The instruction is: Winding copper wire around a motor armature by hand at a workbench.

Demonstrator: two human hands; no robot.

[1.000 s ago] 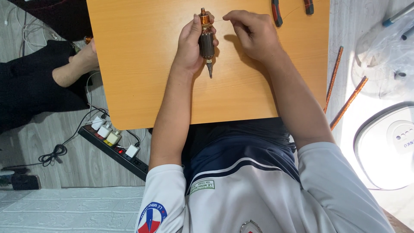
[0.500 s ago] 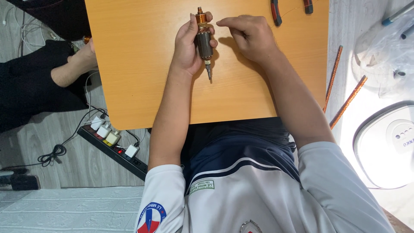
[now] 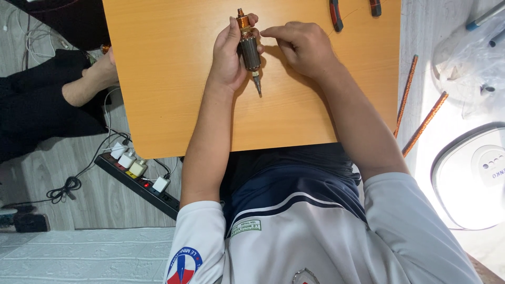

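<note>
Both hands have shifted slightly left on the orange table (image 3: 173,94) since a second ago. Left hand (image 3: 229,55) is wrapped around a motor rotor (image 3: 249,48), holding it just above the far middle of the table. Right hand (image 3: 300,47) sits just right of the rotor, fingertips (image 3: 265,32) pinched together near its copper end. Pliers (image 3: 335,13) lie at the far edge.
</note>
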